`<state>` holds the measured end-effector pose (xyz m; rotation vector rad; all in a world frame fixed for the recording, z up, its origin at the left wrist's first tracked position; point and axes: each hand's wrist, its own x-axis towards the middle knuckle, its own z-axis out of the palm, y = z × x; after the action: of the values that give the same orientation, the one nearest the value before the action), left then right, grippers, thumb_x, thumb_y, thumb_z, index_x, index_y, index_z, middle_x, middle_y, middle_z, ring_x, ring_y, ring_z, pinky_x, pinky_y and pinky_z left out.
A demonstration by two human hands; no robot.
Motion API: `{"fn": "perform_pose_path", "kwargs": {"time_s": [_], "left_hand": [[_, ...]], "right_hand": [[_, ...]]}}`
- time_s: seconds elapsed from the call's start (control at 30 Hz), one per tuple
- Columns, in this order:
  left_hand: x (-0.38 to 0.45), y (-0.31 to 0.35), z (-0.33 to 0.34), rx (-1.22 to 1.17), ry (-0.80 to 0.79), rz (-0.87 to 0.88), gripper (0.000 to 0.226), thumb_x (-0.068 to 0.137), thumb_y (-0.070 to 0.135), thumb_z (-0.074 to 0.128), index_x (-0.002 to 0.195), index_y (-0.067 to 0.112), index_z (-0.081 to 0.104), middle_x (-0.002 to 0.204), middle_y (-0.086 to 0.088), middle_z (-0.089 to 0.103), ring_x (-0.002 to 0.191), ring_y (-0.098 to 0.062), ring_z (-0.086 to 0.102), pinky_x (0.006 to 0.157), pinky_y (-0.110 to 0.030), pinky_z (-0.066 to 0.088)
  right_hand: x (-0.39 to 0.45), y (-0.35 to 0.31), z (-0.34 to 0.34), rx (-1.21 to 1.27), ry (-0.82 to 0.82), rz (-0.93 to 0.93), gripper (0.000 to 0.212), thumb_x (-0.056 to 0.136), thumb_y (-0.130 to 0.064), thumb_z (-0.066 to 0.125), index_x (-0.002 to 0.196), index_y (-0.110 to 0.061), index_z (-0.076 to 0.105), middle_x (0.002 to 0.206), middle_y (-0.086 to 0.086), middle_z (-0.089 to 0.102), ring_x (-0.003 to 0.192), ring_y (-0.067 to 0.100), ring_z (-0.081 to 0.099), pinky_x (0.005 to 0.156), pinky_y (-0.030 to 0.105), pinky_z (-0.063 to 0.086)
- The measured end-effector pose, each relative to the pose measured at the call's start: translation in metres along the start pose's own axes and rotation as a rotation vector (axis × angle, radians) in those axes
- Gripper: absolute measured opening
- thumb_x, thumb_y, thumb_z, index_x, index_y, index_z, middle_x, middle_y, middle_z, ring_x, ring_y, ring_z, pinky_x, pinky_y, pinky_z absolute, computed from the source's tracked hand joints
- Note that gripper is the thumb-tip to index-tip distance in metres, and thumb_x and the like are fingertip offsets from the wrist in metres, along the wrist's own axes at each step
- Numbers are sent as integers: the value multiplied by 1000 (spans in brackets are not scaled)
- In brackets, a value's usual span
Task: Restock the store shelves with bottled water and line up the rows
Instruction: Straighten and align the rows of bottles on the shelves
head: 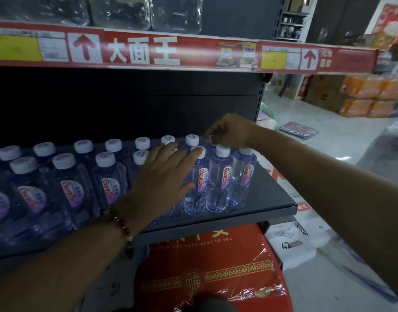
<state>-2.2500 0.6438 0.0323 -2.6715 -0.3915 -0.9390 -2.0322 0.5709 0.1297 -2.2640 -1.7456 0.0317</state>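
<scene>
Left grip (165,174) flat, fingers straight on round white caps; right grip (229,131) pinches clear bottle (212,146).

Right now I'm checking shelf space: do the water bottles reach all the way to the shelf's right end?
No, the rightmost water bottle stands short of the right end, with bare dark shelf beyond it.

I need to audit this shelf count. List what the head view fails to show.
- Front-row bottles behind the left hand: it covers their caps and labels.
- Back-row bottle under the right hand: fingers hide the cap, grip unclear.
- Price tags: print blurred, unreadable.
- Row of bottles at far left: cut off by the frame edge.
- Rear of the shelf: too dark.
</scene>
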Motion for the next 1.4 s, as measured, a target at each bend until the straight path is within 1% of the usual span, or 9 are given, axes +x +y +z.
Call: {"fn": "perform_pose_path", "kwargs": {"time_s": [0.2, 0.27, 0.33, 0.53, 0.73, 0.97, 1.07, 1.17, 1.4], "left_hand": [[-1, 2, -7, 2, -11, -3, 78, 81, 44, 78, 147, 12, 50, 145, -19, 51, 133, -38, 47, 113, -49, 28], [-9, -1, -13, 1, -7, -30, 76, 88, 46, 69, 151, 12, 44, 155, -21, 40, 141, -38, 39, 119, -54, 26], [-23, -9, -19, -1, -7, -64, 73, 93, 49, 57, 154, 13, 39, 159, -20, 34, 144, -38, 34, 120, -56, 23], [-74, -50, -39, 50, -122, -207, 76, 96, 58, 38, 160, 19, 22, 165, -15, 20, 151, -36, 20, 123, -53, 12], [-113, -89, -62, 94, -182, -294, 74, 99, 60, 27, 162, 21, 17, 167, -15, 17, 151, -35, 20, 122, -57, 18], [-117, -107, -72, 39, -115, -313, 65, 105, 44, 42, 158, 9, 28, 160, -19, 32, 145, -37, 33, 117, -56, 30], [-114, -116, -77, 36, -115, -372, 60, 102, 39, 43, 153, 5, 39, 150, -19, 47, 133, -39, 46, 108, -53, 36], [-110, -120, -77, 16, -97, -380, 50, 103, 29, 50, 146, 4, 49, 141, -18, 54, 121, -41, 53, 99, -50, 42], [-101, -120, -80, -48, -90, -413, 52, 99, 22, 61, 145, 3, 49, 128, -17, 50, 99, -37, 60, 81, -41, 48]], "right_hand": [[-16, -9, 4, -26, -57, -26, 37, 103, -34, 50, 134, -19, 63, 136, 4, 63, 115, 15, 58, 93, 22, 38], [-29, -18, 14, -65, 3, -116, 48, 105, -39, 42, 146, -14, 49, 154, 11, 44, 141, 24, 42, 114, 28, 28], [-44, -30, 30, -128, 83, -234, 52, 106, -38, 40, 150, -11, 41, 158, 16, 35, 148, 31, 30, 120, 35, 17], [-56, -59, 72, -214, 173, -382, 68, 97, -42, 53, 151, -4, 38, 156, 17, 39, 144, 33, 35, 121, 35, 15], [-41, -100, 86, -132, 254, -426, 70, 93, -47, 49, 149, -4, 42, 152, 16, 45, 142, 35, 39, 119, 40, 20], [-20, -144, 100, -138, 234, -512, 62, 93, -42, 53, 144, -6, 49, 141, 15, 56, 127, 33, 53, 113, 39, 32], [-13, -161, 99, -75, 213, -490, 61, 95, -41, 57, 147, -11, 46, 131, 13, 62, 115, 31, 59, 104, 40, 43], [-6, -176, 96, -4, 151, -409, 60, 96, -38, 61, 149, -19, 41, 129, 8, 61, 107, 24, 60, 88, 29, 43], [6, -188, 96, 32, 171, -301, 20, 95, -38, 60, 105, -20, 59, 95, -3, 66, 83, 18, 63, 77, 39, 53]]}}
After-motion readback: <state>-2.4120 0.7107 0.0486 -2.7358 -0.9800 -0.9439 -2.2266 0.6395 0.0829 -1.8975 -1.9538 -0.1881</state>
